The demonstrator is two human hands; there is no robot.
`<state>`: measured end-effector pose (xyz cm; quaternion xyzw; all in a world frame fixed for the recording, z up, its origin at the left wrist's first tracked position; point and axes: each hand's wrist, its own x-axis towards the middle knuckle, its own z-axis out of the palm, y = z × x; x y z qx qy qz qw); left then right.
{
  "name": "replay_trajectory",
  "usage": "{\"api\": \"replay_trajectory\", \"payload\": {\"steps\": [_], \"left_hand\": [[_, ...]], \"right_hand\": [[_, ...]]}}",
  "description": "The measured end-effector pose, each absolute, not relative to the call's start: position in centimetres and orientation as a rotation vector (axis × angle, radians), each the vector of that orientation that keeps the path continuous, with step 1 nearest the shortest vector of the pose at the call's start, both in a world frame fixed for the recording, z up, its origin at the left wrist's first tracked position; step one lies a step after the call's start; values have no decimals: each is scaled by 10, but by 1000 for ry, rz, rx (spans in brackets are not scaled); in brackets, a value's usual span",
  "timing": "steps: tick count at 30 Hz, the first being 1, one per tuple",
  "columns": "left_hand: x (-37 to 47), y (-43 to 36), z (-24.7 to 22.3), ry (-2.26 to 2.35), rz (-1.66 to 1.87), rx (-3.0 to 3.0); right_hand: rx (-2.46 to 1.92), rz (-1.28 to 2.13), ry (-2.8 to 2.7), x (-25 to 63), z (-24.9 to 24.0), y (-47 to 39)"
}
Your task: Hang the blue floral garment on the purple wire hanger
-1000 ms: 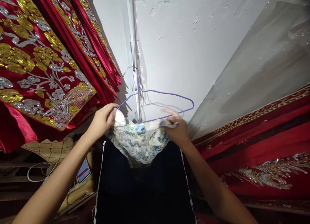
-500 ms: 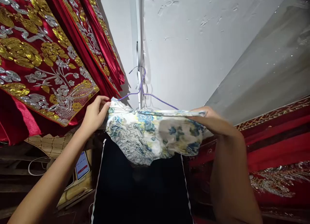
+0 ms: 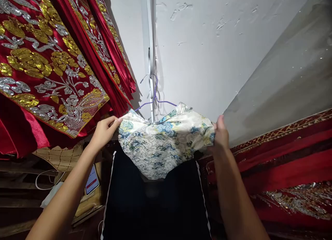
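Note:
A garment hangs on a purple wire hanger [image 3: 155,94]. Its top is a pale blouse part [image 3: 158,143] with blue and yellow flowers, above a black lower part [image 3: 153,205] edged in white at the sides. My left hand [image 3: 105,132] pinches the left shoulder edge of the floral part between thumb and fingers. On the opposite side, my right hand [image 3: 220,132] grips the right sleeve edge, slightly blurred. The neckline dips at a small button in the middle. The hanger's arms are partly hidden inside the garment.
Red cloths [image 3: 52,67] with gold and silver sequins hang at the upper left. A lit phone [image 3: 92,181] rests on a wooden ledge at the lower left. Behind the hanger stands a white wall [image 3: 197,60]. More red embroidered fabric [image 3: 290,170] lies to the right.
My right hand has moved down to the outer sleeve edge. The right shoulder has spread out over the hanger, and the neckline now opens in a V. My left hand still pinches its side.

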<state>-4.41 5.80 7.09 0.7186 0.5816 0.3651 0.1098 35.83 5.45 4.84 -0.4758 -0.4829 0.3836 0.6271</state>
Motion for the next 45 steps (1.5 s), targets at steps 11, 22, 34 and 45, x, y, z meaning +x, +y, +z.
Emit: {"api": "replay_trajectory", "payload": {"steps": [11, 22, 34, 45], "left_hand": [[7, 37, 122, 1640, 1716, 2245], [34, -15, 111, 932, 1120, 1122], [-54, -61, 131, 1415, 640, 1864], [-13, -2, 93, 1557, 1779, 2565]], "right_hand": [[-1010, 663, -722, 365, 67, 16], [-412, 818, -2031, 269, 44, -52], [-915, 840, -1988, 275, 33, 44], [-962, 887, -1178, 316, 73, 89]]}}
